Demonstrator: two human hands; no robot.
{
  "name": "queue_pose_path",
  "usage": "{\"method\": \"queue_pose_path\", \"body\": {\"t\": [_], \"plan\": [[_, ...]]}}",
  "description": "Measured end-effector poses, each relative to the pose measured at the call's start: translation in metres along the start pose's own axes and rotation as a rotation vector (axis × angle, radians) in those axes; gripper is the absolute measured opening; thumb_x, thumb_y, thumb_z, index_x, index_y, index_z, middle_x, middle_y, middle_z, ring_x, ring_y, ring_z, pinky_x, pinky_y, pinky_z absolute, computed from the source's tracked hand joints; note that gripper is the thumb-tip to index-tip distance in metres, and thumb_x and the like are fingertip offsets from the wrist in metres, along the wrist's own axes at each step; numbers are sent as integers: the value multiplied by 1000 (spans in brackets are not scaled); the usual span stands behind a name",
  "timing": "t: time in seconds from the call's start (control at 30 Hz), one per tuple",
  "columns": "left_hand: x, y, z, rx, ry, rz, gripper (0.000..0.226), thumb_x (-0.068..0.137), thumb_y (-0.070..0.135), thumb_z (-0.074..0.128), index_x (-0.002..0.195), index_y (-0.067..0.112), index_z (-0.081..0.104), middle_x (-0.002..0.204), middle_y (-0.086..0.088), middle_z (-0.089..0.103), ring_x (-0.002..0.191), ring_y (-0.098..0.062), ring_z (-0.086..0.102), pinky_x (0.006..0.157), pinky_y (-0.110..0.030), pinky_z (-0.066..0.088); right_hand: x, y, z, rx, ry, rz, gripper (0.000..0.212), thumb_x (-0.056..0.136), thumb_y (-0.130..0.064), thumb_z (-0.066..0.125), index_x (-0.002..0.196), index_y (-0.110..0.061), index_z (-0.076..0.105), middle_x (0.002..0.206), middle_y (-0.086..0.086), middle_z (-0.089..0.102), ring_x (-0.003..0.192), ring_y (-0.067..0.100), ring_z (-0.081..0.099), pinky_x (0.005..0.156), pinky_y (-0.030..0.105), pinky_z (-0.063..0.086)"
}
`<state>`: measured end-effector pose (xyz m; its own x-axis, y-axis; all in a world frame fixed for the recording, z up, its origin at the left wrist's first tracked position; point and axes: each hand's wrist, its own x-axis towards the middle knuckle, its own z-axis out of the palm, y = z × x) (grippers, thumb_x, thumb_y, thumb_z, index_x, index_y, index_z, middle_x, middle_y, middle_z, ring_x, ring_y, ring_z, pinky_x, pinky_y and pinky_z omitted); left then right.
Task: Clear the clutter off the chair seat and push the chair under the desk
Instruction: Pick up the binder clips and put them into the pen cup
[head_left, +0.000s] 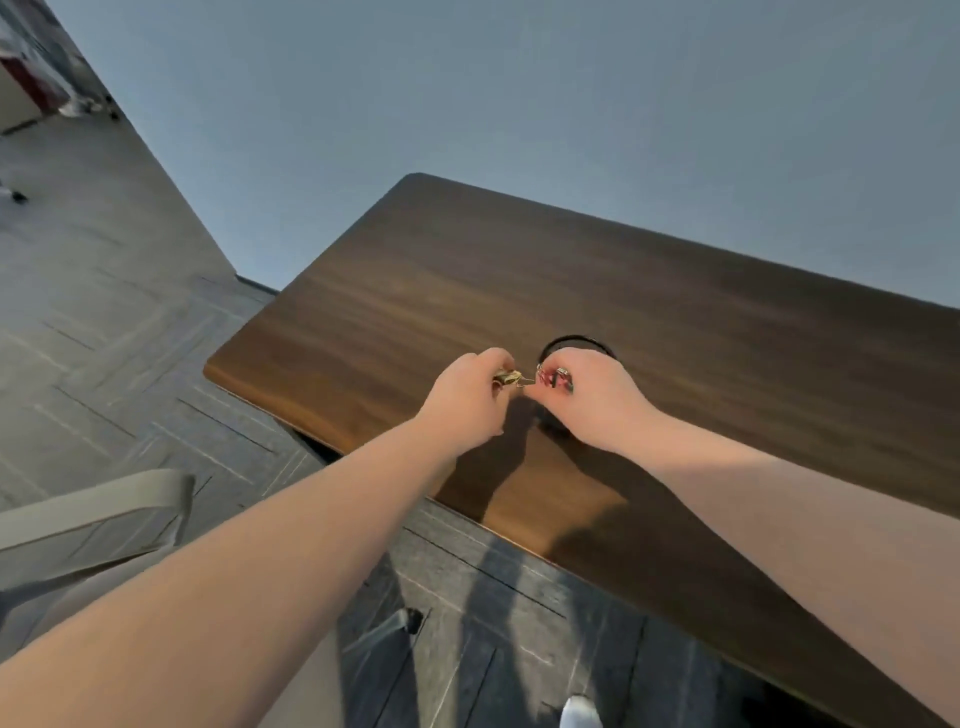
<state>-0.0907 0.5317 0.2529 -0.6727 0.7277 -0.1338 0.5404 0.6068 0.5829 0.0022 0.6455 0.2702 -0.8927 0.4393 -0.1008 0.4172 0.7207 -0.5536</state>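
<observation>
Both my hands are over the dark wooden desk (649, 291). My left hand (467, 395) is closed on a small gold binder clip (508, 378). My right hand (597, 400) pinches a few small clips, red and silver (553, 376), just above a black round container (574, 344) whose rim shows behind my fingers. The two hands nearly touch. The chair (88, 519) shows only as a beige armrest and frame at the lower left; its seat is hidden by my left forearm.
Grey carpet tiles (104, 338) cover the floor left of and in front of the desk. A plain grey wall (519, 93) rises behind the desk. A chair caster (413, 618) and a white shoe tip (579, 712) show near the bottom edge.
</observation>
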Motion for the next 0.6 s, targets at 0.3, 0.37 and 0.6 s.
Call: {"method": "queue_pose_path", "body": {"t": [0.3,0.37,0.6], "plan": [[59,41,20,-5,-71,-16,22,94,23,50,115,16,53,110,-10,66,53,-14,62,56,-17,46,37,55,-22,-91,-40,85,26,91,-31,59,104,-8,64,103,9,67,85,20,55,72,29,45],[66,45,25,5,-101,-37,22,94,23,50,114,16,53,109,-9,67,53,-14,63,62,-23,51,42,58,-25,-110,-80,90,26,91,-29,58,105,-8,63,104,10,67,91,24,60,79,34,51],[81,55,37,132,-220,-71,23,91,17,47,113,12,54,112,-7,63,54,-19,60,61,-29,54,51,60,-23,-270,-253,47,32,90,-17,56,63,-20,39,73,-2,51,81,25,51,67,29,36]]}}
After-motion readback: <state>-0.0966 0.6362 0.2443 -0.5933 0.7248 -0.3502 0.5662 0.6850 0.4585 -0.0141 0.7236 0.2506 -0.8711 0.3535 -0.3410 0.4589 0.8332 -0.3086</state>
